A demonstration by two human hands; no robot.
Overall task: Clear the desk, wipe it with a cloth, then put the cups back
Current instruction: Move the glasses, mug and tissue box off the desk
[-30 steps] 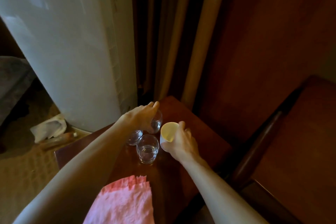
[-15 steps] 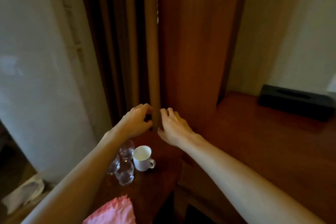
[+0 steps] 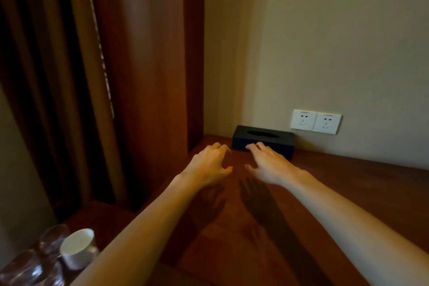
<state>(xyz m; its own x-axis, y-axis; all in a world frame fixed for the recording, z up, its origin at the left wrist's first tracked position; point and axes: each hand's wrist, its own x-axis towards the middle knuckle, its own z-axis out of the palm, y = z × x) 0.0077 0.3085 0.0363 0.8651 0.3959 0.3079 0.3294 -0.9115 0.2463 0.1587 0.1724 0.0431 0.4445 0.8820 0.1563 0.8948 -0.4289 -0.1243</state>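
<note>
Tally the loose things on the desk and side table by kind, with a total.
Glass cups: 3, bunched at the lower left, partly cut off by the frame
White cup: 1, beside the glasses
Dark tissue box: 1, against the wall
Total: 5

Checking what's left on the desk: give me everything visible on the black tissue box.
The black tissue box is a low, dark, matte rectangular box with an oval slot in its top; no tissue shows in the slot. It lies flat at the back of the wooden desk, against the wall, just left of and below the double wall socket. The right hand reaches toward it, fingertips over its front edge; contact cannot be told. The left hand hovers just left of it.
</note>
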